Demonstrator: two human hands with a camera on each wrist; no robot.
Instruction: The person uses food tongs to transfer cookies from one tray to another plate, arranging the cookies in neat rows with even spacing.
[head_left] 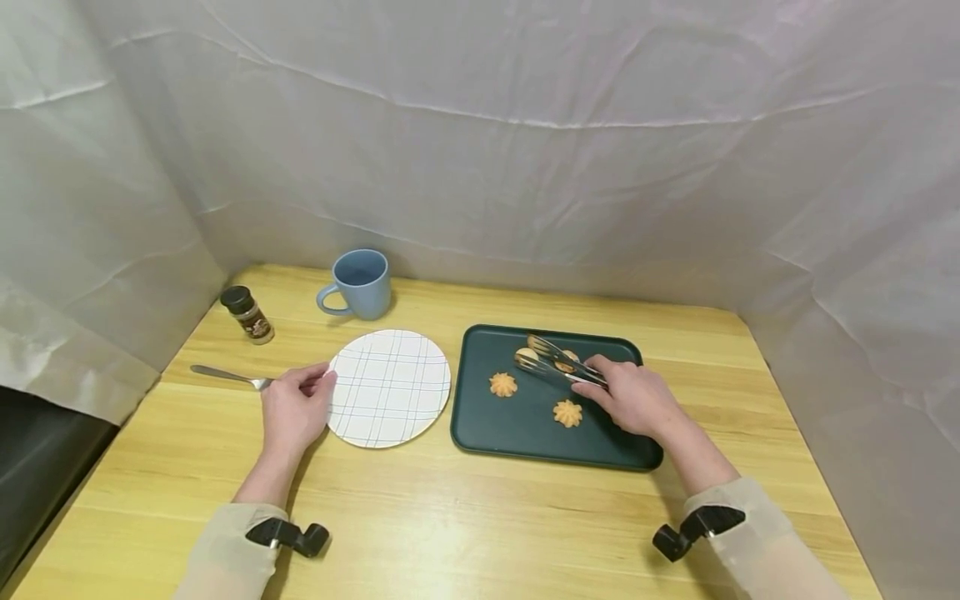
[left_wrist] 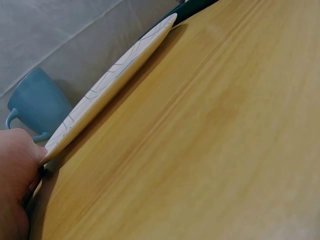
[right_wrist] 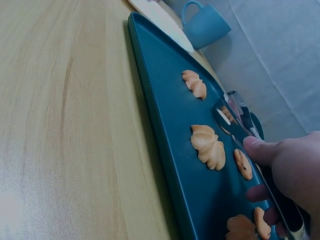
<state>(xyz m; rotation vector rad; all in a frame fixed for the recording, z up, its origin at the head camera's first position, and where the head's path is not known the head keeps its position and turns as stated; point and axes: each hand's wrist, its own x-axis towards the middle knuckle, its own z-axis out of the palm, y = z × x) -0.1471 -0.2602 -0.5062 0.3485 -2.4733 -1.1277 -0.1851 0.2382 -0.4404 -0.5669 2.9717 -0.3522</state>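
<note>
In the head view my left hand (head_left: 295,407) pinches the left rim of a round white plate (head_left: 390,387) with blue grid lines. The left wrist view shows this hand (left_wrist: 17,180) at the near end of the plate's rim (left_wrist: 107,87). My right hand (head_left: 637,396) grips metal tongs (head_left: 558,362) above a dark green tray (head_left: 510,437). The tongs' arms are spread around a round cookie (head_left: 527,356) near their tips. Flower-shaped cookies (head_left: 567,412) lie on the tray; in the right wrist view more cookies (right_wrist: 243,164) sit beneath the right hand (right_wrist: 295,165).
A blue mug (head_left: 363,287) stands behind the plate. To its left is a small spice jar (head_left: 247,315) with a black lid. A metal utensil (head_left: 221,373) lies beside the left hand, its far end hidden. Pale cloth (head_left: 480,167) hangs around the wooden table (head_left: 450,517).
</note>
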